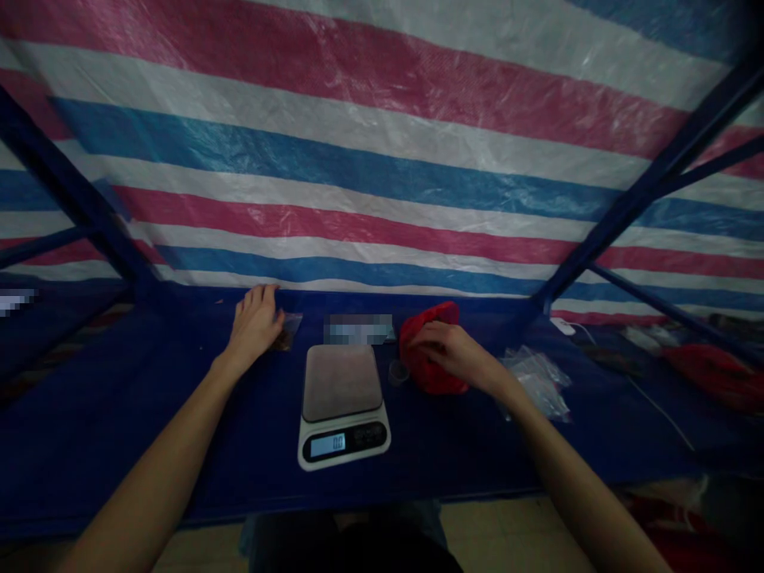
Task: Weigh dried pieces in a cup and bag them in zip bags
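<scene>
Red bag: we find the soft, bright red bag (438,383) on the dark blue tabletop (251,454), right of centre, directly under our right hand (450,348).
Right-hand grip: our fingers bend down at the bag's mouth, entering from the right; we cannot tell whether they pinch anything inside.
Bag's long axis: it seems to run from near to far, so our right forearm meets it at a slant.
Nearer hand: the right, plainly; our left hand (255,320) lies well apart, beyond the scale's far left corner.
Left-hand grip: our fingers are loosely curled at the small clear plastic packet with brownish contents (289,331); we cannot tell whether they grasp it or only rest there.
Scale: we see the white digital scale with a flat square metal pan (342,383) between our hands, nearer our body, reading 0.0.
Cup: the small, round, clear plastic cup (398,372) sits between scale and red bag, just beside the bag's left edge.
Clear bags: we have the loose pile of transparent plastic bags (540,383) right of the red bag, beside our right forearm.
</scene>
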Demonstrator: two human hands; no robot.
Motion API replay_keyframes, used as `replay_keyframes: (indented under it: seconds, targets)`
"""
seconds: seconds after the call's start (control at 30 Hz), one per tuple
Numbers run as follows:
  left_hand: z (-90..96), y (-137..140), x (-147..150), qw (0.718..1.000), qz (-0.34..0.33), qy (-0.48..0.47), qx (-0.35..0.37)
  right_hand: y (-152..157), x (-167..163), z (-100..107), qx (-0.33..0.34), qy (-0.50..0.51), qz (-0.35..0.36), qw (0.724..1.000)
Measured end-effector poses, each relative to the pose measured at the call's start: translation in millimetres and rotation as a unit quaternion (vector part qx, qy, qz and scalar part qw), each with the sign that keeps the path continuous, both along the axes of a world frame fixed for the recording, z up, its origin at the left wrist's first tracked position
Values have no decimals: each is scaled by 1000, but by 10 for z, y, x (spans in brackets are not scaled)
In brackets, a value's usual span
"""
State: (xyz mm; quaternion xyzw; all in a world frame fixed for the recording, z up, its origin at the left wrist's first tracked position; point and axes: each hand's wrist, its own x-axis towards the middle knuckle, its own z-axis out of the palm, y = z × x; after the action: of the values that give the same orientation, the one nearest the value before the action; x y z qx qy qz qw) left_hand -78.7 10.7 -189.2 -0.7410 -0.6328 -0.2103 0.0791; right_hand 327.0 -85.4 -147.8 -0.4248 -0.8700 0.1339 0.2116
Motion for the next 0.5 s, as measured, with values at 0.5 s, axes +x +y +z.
replay_keyframes:
  seconds: [0.5]
  targets:
    - [-64,-80,244,996,-85,-41,5,123,-287,-245,-84,-10,6,996]
